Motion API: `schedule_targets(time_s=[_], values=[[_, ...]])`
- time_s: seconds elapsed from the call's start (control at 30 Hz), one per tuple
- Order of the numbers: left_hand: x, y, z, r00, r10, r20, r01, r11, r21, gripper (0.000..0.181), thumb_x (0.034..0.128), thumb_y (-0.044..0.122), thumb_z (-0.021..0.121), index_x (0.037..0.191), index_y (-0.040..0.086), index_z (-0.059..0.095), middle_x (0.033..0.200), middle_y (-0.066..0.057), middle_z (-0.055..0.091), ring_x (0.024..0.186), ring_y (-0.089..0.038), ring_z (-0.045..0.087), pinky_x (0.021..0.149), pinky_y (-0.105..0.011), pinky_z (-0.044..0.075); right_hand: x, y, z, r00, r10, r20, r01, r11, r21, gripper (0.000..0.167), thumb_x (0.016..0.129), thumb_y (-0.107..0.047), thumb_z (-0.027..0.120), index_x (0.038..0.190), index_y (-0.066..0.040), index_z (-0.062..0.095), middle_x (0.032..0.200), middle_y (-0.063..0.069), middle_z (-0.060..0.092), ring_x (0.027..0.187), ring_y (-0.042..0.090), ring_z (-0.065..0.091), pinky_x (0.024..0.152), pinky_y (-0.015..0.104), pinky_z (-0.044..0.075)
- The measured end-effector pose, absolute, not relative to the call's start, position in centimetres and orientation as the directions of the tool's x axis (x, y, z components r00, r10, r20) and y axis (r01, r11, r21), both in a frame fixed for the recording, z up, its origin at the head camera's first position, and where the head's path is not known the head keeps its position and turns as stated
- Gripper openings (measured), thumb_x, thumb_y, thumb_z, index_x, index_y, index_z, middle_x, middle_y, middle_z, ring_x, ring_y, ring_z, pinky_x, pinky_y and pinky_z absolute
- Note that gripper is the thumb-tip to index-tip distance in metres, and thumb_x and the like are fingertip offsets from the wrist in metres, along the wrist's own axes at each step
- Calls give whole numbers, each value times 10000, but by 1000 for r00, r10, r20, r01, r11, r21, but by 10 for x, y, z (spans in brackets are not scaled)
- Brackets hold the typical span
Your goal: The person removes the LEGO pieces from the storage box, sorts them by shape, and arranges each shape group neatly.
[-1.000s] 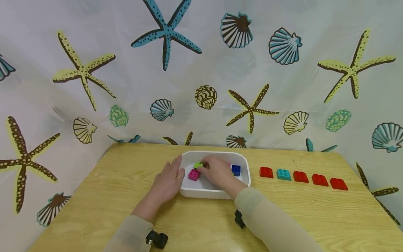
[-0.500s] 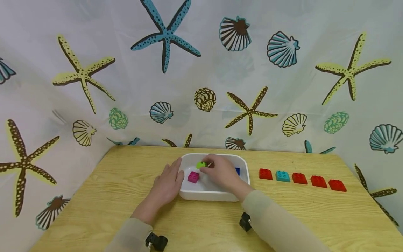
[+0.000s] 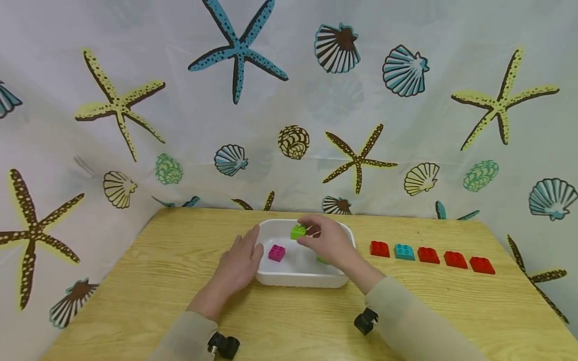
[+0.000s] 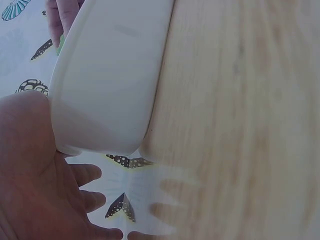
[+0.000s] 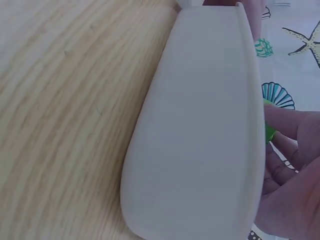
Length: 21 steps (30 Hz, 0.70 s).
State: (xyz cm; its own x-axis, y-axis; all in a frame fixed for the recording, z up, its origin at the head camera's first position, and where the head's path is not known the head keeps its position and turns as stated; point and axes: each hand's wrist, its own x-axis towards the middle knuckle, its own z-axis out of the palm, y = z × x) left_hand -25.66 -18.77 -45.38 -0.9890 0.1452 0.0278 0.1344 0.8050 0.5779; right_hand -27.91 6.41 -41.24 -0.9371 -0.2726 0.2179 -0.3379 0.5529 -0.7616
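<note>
My right hand (image 3: 328,241) pinches a lime green brick (image 3: 298,231) between thumb and fingers over the white bin (image 3: 300,280). A magenta brick (image 3: 277,253) lies in the left part of the bin, and another green brick (image 3: 322,260) shows partly below my right hand. With fingers straight, my left hand (image 3: 239,260) rests against the bin's left end. In the left wrist view the bin wall (image 4: 105,85) touches the left hand (image 4: 40,175) near the thumb. The right wrist view shows the right hand (image 5: 295,175) beyond the bin wall (image 5: 195,125), a bit of green at its fingertips.
Right of the bin, a row of bricks lies on the wooden table (image 3: 289,321): a red brick (image 3: 380,249), a turquoise brick (image 3: 404,252), then several red ones (image 3: 455,259). A patterned cloth (image 3: 271,110) hangs behind the table.
My right hand has moved right within the bin, carrying the green brick away from the magenta one. It now covers the spot where the blue brick showed. My left hand has stayed at the bin's end.
</note>
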Motion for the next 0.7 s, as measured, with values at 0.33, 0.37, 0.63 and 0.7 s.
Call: schedule_targets(time_s=[0.33, 0.37, 0.63, 0.7], values=[[-258, -185, -454, -989, 144, 25, 132, 808, 574, 670, 1196, 383, 273, 1782, 89, 131, 1820, -183, 202, 1672, -488, 83, 1277, -774, 90, -263, 88, -412, -942, -222, 251, -332, 519, -788, 451, 979, -94, 852, 1414, -114, 733, 1315, 35, 732, 1145, 277, 715, 1028, 448, 607], [-258, -186, -455, -989, 145, 25, 133, 809, 573, 669, 1196, 381, 270, 1782, 89, 129, 1820, -183, 199, 1672, -488, 82, 1277, -774, 90, -261, 90, -412, -944, -215, 250, -327, 521, -788, 451, 979, -90, 850, 1414, -119, 732, 1312, 36, 731, 1147, 279, 712, 1037, 461, 604], [-255, -187, -455, -989, 146, 28, 136, 814, 565, 665, 1198, 371, 271, 1780, 81, 130, 1818, -191, 203, 1669, -495, 87, 1273, -779, 99, -249, 118, -414, -942, -209, 263, -336, 556, -760, 411, 990, -87, 837, 1389, -100, 739, 1353, 72, 712, 1245, 360, 674, 1116, 550, 547], [-254, -187, -455, -989, 146, 29, 136, 814, 565, 664, 1198, 369, 276, 1779, 80, 135, 1816, -191, 208, 1668, -496, 91, 1272, -781, 104, -246, 126, -415, -942, -202, 267, -335, 582, -741, 395, 995, -78, 827, 1381, -86, 743, 1349, 87, 711, 1242, 368, 669, 1112, 547, 550]])
